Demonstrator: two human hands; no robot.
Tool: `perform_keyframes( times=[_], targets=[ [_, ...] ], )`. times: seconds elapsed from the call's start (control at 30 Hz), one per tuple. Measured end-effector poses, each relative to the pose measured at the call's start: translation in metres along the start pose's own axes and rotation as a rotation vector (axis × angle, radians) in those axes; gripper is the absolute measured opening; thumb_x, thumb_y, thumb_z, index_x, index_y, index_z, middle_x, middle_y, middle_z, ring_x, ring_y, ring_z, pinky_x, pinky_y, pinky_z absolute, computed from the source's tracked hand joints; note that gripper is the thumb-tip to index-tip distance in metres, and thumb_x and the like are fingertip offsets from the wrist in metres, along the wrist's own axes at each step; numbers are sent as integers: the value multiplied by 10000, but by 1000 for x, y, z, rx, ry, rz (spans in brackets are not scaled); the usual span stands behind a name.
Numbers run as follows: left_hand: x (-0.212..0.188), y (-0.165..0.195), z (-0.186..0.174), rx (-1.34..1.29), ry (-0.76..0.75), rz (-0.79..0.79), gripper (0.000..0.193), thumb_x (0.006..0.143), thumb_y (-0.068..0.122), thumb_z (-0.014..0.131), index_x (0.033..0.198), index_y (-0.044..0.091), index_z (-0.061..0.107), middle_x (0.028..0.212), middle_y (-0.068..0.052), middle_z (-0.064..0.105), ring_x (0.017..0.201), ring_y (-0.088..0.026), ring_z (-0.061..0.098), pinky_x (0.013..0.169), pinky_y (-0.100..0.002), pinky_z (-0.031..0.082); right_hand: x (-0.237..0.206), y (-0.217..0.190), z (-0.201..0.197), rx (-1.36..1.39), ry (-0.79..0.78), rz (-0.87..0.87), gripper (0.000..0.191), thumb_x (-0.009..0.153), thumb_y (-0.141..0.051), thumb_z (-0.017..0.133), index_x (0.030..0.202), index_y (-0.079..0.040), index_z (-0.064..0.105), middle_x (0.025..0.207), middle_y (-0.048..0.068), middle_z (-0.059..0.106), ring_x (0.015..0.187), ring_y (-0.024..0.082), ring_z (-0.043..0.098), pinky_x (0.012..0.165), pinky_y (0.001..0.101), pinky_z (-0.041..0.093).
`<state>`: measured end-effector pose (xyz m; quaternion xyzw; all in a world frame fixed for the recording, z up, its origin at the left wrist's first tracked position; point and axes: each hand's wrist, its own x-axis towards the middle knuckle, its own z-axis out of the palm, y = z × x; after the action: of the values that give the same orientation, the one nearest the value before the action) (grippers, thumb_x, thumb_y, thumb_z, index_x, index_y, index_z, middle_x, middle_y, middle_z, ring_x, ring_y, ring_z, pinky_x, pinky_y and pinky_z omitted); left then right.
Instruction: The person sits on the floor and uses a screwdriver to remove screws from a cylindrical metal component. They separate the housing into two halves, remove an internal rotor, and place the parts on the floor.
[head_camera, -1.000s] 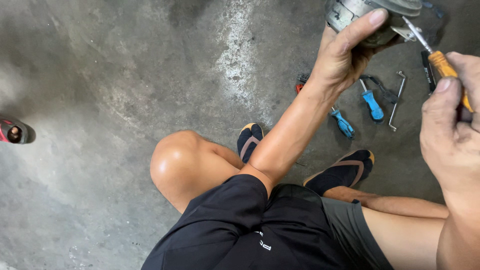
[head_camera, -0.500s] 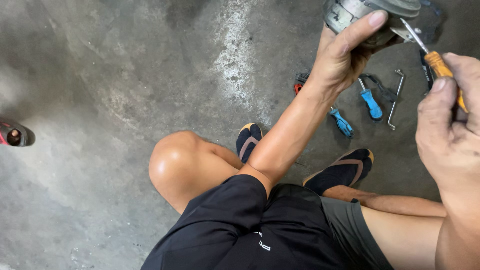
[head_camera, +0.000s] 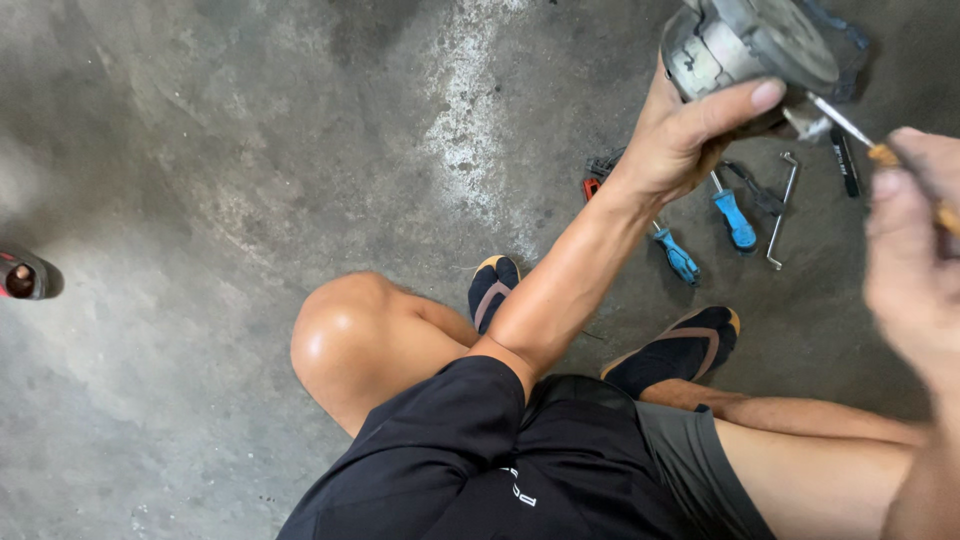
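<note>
Concrete floor (head_camera: 200, 180) — grey, stained, tool-strewn

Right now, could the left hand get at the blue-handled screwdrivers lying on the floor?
Probably not as things stand: the left hand is wrapped around the round metal part, held up above the floor. The blue-handled screwdrivers lie just below it on the concrete with nothing covering them, so only the full hand stands in the way.

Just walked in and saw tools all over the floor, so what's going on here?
A person sits on the concrete floor. Their left hand grips a round grey metal part, and their right hand holds an orange-handled screwdriver, its tip at the part's edge. Two blue-handled screwdrivers and a hex key lie below.
</note>
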<state>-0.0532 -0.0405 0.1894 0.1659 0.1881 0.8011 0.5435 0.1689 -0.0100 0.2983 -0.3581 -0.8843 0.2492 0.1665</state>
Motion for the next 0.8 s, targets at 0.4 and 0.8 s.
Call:
perform_keyframes(
  times=[0.4,0.8],
  targets=[
    [2,-19,9,-97,107,-36,355,973,30,787,1222,-97,569,1063,-188,702,944,-276,731,883,-444,642,19,-8,-8,40,-19,163,232,1227,-95,516,1375,63,599,984,111,631,801,190,599,710,299,496],
    [-4,-11,14,-1,64,33,252,977,27,758,1170,-70,630,1004,-162,726,882,-230,736,815,-373,633,27,-43,-21,136,20,180,176,1204,-71,584,1320,50,638,1020,107,666,847,111,624,746,227,511]
  ],
)
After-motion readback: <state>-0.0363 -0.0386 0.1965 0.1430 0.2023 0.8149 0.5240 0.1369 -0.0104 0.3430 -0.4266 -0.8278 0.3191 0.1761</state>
